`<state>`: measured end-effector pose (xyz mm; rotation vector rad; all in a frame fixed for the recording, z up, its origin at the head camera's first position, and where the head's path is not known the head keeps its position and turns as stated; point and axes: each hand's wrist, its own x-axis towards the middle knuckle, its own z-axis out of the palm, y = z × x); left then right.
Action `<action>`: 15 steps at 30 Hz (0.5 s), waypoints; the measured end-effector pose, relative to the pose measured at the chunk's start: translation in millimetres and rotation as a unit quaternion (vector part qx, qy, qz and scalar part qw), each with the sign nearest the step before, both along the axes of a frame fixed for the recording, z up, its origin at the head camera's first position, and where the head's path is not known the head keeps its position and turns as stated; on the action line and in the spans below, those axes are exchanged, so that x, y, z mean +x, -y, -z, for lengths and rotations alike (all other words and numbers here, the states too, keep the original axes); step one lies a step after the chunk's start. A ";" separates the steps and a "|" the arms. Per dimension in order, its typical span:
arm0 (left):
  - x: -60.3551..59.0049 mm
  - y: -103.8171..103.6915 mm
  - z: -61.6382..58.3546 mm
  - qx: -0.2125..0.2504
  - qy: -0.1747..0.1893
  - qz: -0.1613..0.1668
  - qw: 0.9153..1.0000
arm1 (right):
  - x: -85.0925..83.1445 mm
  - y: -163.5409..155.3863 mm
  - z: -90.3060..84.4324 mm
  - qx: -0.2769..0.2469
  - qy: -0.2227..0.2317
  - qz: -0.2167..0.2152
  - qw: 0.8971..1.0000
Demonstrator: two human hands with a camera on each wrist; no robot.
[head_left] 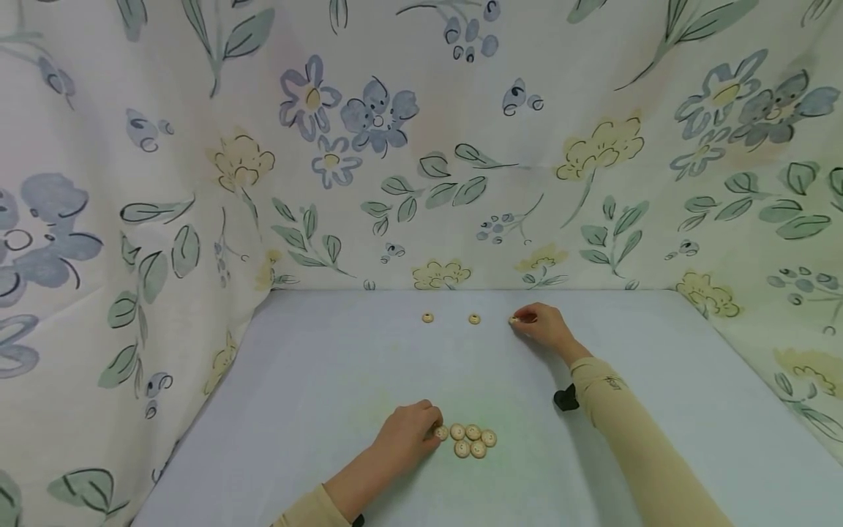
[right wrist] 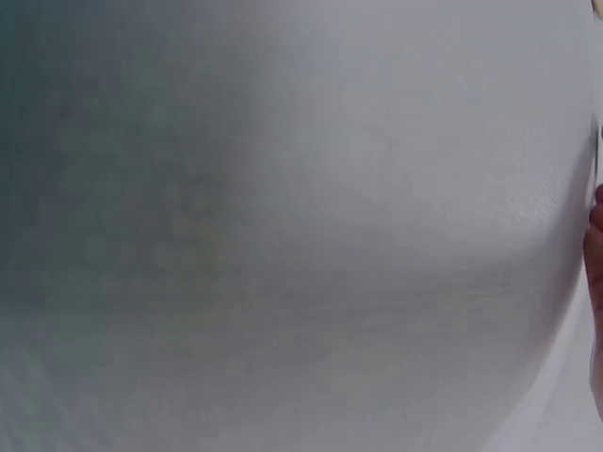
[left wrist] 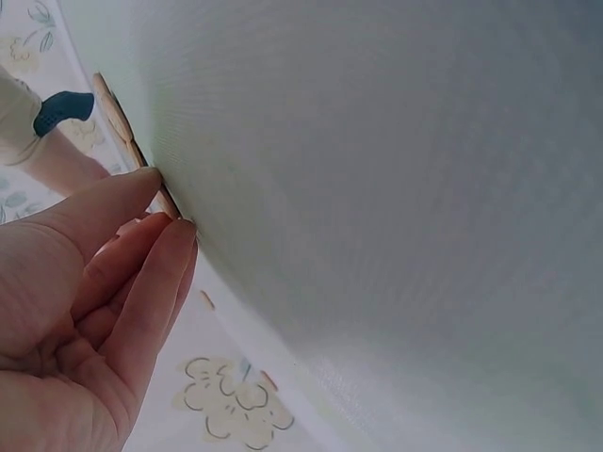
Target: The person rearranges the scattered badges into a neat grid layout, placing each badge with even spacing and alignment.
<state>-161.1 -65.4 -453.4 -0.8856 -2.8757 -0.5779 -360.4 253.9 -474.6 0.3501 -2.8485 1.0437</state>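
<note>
My right hand [head_left: 543, 326] pinches a small round pale wooden button [head_left: 514, 320] at the far end of the pale blue table [head_left: 316, 366], in line with two placed buttons [head_left: 428, 318]. My left hand [head_left: 408, 432] pinches the leftmost button [head_left: 441, 432] of the near cluster [head_left: 473, 440]. I judge that lifting carelessly could nudge its neighbours, since they touch. The discs lie flat, faces up, with no long axis.
</note>
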 end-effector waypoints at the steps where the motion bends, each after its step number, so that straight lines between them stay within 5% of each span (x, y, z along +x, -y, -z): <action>1: 0.1 -0.1 0.0 0.000 0.000 0.000 1.000 | 0.2 0.1 0.0 -0.001 0.001 0.000 1.000; 15: 1.1 0.7 -0.7 0.003 0.002 0.000 1.000 | 1.1 0.9 0.5 0.004 -0.004 -0.003 1.000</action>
